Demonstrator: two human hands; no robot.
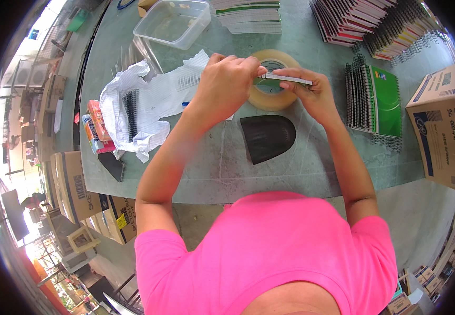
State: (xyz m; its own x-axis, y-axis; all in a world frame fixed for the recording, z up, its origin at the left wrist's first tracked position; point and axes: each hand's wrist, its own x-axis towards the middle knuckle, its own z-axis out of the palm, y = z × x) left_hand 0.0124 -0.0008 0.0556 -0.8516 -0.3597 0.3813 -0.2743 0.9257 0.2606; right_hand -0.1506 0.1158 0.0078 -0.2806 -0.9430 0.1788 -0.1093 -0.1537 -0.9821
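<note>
My right hand (314,92) grips a thin notebook (288,79), seen nearly edge-on, thumb below and fingers above. My left hand (227,79) is closed in a pinch at the notebook's left end; its fingertips partly hide that end. Beneath the notebook lies a large roll of yellowish clear tape (261,102), flat on the grey-green table (212,181). Closer to me rests a black, round-ended piece (269,139). Left of my left hand are torn sheets of lined paper (172,86) and a crumpled sheet (117,113) around a black wire spiral (131,113).
Green spiral notebooks (385,102) are stacked at the right, beside a cardboard box (437,131). More notebook stacks (351,21) stand at the far right. A clear plastic tub (172,23) and a paper stack (251,18) sit at the back. Small colourful packets (96,123) lie at the left edge.
</note>
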